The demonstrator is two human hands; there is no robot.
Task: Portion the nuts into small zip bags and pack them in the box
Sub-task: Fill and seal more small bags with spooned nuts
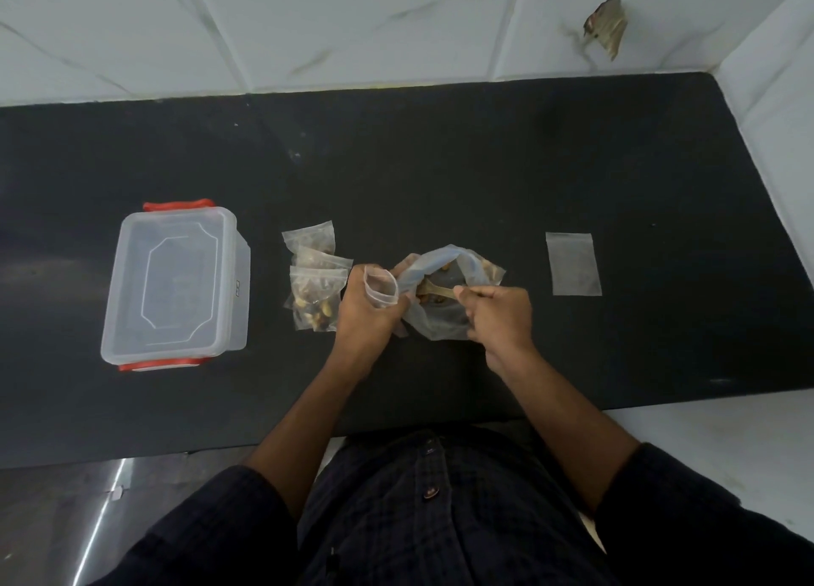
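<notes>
- My left hand grips an open small bag and the big bag's rim, mid-frame.
- My right hand pinches a spoon dipped into the big bag's nuts.
- Filled bags lie just left; the lidded box sits far left.
- An empty bag lies right.

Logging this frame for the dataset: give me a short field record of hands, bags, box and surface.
left hand: holds a small zip bag with its mouth open
right hand: grips a spoon dipped into the large nut bag
filled bags: overlapping pile between box and left hand, nuts inside
empty bag: flat, right of the large nut bag
box: clear, lid on, red clips, far left
surface: black counter
</notes>
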